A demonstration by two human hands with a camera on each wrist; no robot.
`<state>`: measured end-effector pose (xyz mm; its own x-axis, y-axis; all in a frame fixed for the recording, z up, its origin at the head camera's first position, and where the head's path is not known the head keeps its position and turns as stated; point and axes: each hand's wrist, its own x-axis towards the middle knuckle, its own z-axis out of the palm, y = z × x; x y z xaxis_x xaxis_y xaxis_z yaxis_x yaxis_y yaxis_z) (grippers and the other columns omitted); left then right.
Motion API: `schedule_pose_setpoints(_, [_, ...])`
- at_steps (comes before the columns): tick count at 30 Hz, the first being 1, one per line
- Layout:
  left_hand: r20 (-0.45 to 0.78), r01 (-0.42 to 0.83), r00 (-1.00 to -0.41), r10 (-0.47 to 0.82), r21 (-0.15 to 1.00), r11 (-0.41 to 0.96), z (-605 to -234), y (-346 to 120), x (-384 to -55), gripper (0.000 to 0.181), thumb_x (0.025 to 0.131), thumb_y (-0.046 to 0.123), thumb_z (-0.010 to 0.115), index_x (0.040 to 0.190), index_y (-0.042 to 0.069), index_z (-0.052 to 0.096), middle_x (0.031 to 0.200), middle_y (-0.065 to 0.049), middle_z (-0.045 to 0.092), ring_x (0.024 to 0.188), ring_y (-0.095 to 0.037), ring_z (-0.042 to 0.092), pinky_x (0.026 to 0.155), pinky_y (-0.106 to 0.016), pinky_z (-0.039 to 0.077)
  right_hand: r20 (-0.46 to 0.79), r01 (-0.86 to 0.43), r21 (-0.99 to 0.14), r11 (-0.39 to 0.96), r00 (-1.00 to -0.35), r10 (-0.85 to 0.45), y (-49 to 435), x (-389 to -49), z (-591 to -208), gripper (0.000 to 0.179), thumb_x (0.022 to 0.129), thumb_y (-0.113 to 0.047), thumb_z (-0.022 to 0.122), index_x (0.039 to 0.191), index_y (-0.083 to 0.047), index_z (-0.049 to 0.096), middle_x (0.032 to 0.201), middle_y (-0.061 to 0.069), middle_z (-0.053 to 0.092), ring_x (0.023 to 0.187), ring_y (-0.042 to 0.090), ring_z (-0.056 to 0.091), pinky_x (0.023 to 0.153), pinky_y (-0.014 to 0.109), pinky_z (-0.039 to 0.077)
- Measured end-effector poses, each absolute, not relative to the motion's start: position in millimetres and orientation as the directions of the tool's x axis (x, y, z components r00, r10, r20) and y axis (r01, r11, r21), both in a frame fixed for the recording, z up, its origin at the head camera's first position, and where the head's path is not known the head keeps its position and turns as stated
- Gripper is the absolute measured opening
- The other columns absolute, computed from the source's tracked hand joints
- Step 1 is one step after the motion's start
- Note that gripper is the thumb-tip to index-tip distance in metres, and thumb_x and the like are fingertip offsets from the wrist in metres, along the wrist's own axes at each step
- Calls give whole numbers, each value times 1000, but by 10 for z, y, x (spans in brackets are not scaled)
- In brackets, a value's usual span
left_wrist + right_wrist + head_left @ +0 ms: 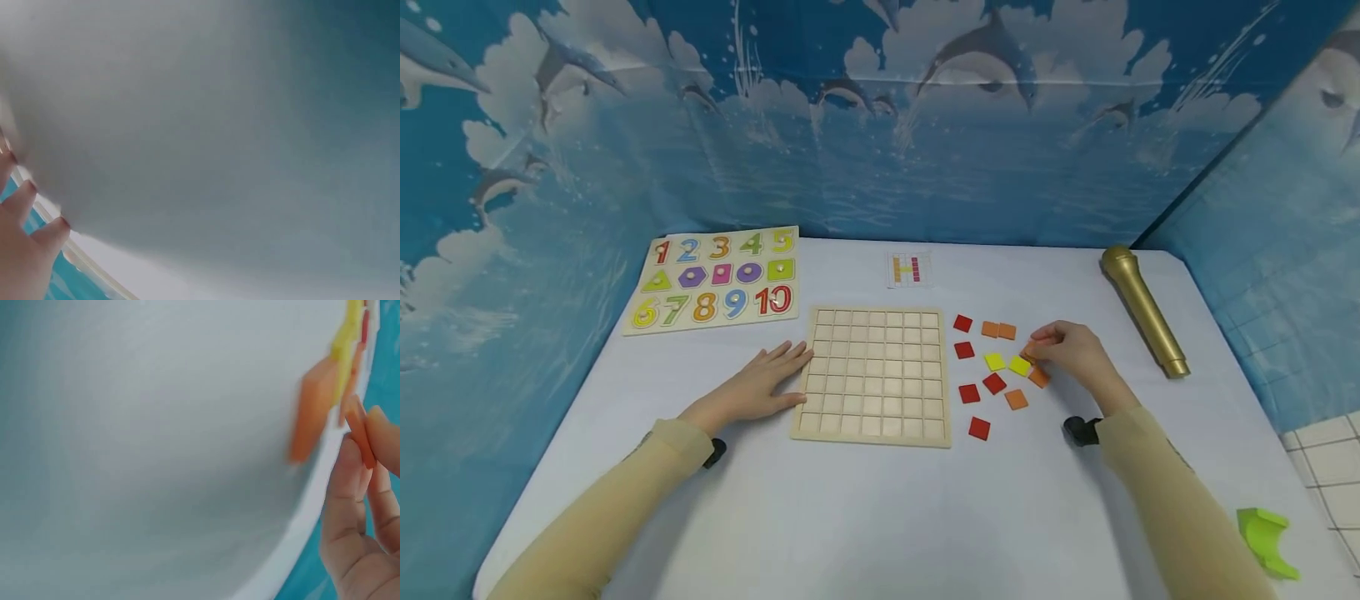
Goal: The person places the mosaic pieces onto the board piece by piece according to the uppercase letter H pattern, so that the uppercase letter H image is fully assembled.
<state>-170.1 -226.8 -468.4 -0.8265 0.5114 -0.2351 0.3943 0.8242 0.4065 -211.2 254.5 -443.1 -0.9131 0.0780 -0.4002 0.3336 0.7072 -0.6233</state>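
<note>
Thumb and fingers of my right hand pinch a small, thin, square orange tile — thumb on one face, fingertip on the other, a grip that probably leaves its edges free. Whether the tile touches the table, I cannot tell. Just beside it lie a bright yellow square tile and a flat orange square tile. More loose squares spread leftward, among them a deep red square tile; most lie singly, likely easier to pick up that way.

My left hand is spread, palm down, fingertips and thumb at the left edge of a pale wooden board ruled into a grid, I judge to steady it. The board lies between my hands, with the tiles beyond its right edge, within reach.

Past its far edge, a small white card printed with coloured squares seems set for viewing. Farther out — seemingly kept aside — are a cream number-and-shape puzzle board at left, a gold microphone-shaped rod at right, and a light green curved piece near my tan right sleeve.
</note>
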Motion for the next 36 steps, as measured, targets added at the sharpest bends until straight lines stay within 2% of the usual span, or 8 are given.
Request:
schedule_pose_setpoints(5, [-240,401,-824,512,391,829,-4673,-2218,-1734,76,96,44,61,157,15,26,164,-9,21,153,-36,12,122,-61,11,-343,288,-678,676,-938,56,2322,-2128,-4309,43,93,-26,69,128,-2,56,117,18,60,105,30,52,91,37,49])
schedule_pose_setpoints(9, [-243,398,-830,502,372,839,-4650,-2222,-1749,76,96,43,60,157,14,25,165,-9,20,153,-35,12,122,-60,10,-298,209,-747,631,-954,-37,1981,-2197,-4256,37,93,-22,69,124,-3,59,118,18,64,106,30,60,96,38,50])
schedule_pose_setpoints(12, [-244,407,-827,507,362,838,-4636,-2224,-1752,77,97,44,59,157,14,24,165,-10,18,153,-36,12,121,-61,11,-278,164,-796,583,-954,-111,1722,-2256,-4258,34,93,-20,69,121,-2,61,115,16,67,103,28,65,90,34,51])
schedule_pose_setpoints(16, [-228,417,-826,516,368,831,-4612,-2218,-1747,76,97,42,60,157,11,26,165,-12,18,152,-38,13,120,-63,12,-263,127,-827,548,-948,-177,1383,-2319,-4280,31,92,-20,70,120,-4,64,111,12,68,98,24,65,81,29,49])
schedule_pose_setpoints(22, [-212,419,-831,514,369,830,-4618,-2231,-1731,74,97,41,60,156,11,27,164,-12,19,152,-38,13,120,-63,13,-246,92,-867,490,-934,-260,897,-2394,-4327,26,91,-19,71,114,-6,67,107,10,70,97,21,65,87,31,52])
schedule_pose_setpoints(28, [-190,413,-837,513,396,820,-4675,-2264,-1737,75,96,41,61,156,11,27,164,-12,21,152,-39,13,120,-64,12,-249,110,-903,415,-922,-297,481,-2508,-4370,22,90,-13,72,110,-5,69,103,11,71,95,23,68,84,29,55])
schedule_pose_setpoints(36, [-228,394,-827,513,416,820,-4752,-2237,-1701,75,97,43,59,157,13,25,164,-11,20,153,-37,11,120,-64,10,-273,102,-861,499,-920,-283,187,-2577,-4502,17,89,-14,73,106,-10,73,102,8,72,90,20,64,76,25,50])
